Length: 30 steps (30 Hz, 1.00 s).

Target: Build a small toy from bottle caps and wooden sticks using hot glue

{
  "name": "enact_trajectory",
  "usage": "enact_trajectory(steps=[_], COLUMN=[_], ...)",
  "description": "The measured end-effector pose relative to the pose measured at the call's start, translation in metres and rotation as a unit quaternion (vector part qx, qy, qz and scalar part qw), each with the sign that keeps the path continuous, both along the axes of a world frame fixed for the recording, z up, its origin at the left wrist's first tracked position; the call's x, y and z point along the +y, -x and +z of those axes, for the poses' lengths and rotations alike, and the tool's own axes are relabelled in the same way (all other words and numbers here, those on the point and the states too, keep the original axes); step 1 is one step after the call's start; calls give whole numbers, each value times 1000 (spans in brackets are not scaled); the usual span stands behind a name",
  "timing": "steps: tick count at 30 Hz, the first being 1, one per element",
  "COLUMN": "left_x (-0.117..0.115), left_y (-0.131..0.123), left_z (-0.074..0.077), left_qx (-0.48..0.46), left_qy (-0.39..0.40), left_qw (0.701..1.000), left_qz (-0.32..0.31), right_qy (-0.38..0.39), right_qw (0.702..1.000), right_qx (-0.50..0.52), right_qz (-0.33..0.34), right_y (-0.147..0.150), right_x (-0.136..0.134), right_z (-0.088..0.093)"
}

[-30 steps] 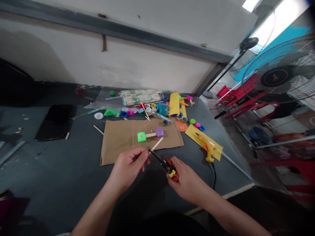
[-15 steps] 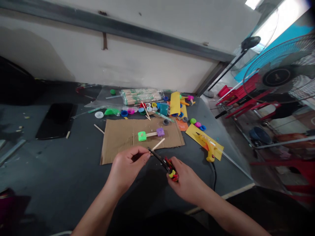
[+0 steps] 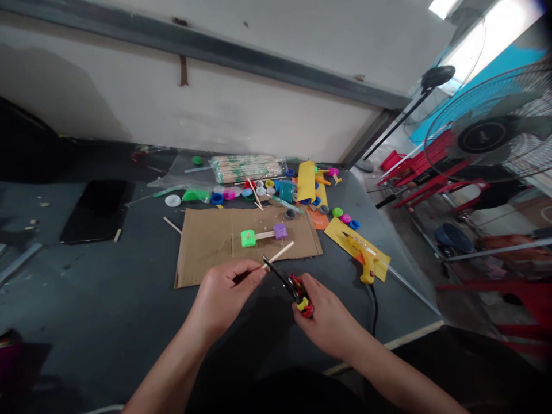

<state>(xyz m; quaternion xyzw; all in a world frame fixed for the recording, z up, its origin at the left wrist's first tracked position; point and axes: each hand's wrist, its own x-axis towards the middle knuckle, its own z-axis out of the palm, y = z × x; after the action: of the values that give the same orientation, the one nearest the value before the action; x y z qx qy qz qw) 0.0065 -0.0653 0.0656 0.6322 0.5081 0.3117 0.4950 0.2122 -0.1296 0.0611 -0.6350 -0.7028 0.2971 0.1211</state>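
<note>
My left hand (image 3: 230, 293) pinches one end of a thin wooden stick (image 3: 282, 251) between thumb and fingertips. The stick slants up to the right over the near edge of a cardboard sheet (image 3: 202, 247). In my right hand (image 3: 325, 313) are long-nosed pliers (image 3: 282, 279) with black jaws and red-and-yellow handles. Their tip crosses the stick just beside my left fingertips; whether the jaws are closed on it I cannot tell. On the cardboard lies a short stick piece joining a green cap (image 3: 248, 238) and a purple cap (image 3: 280, 231).
A yellow glue gun (image 3: 366, 264) rests on yellow card at the right, its black cable running toward me. Behind the cardboard are several coloured bottle caps (image 3: 217, 198) and a bag of wooden sticks (image 3: 245, 168). A black phone (image 3: 97, 210) lies left. A fan (image 3: 483, 135) stands right.
The stick has slid slightly up and to the right, so more of it shows past my left fingers. The pliers' tip now lies across it a little farther from the fingertips.
</note>
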Motion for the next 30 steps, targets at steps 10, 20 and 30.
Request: enact_trajectory(steps=[10,20,30], left_x=[1,1,0], left_y=[-1,1,-1], left_z=[-2,-3,0], left_qx=[51,44,65], left_qy=[-38,-56,-53], left_qw=[998,997,996], left_qz=[15,32,16], right_qy=[27,21,30], right_qw=[1000,1000,999], right_qx=[0,13,14], right_qz=[-7,-13,-13], right_y=[4,7,7], right_x=[5,7,5], right_z=[1,-3,-3])
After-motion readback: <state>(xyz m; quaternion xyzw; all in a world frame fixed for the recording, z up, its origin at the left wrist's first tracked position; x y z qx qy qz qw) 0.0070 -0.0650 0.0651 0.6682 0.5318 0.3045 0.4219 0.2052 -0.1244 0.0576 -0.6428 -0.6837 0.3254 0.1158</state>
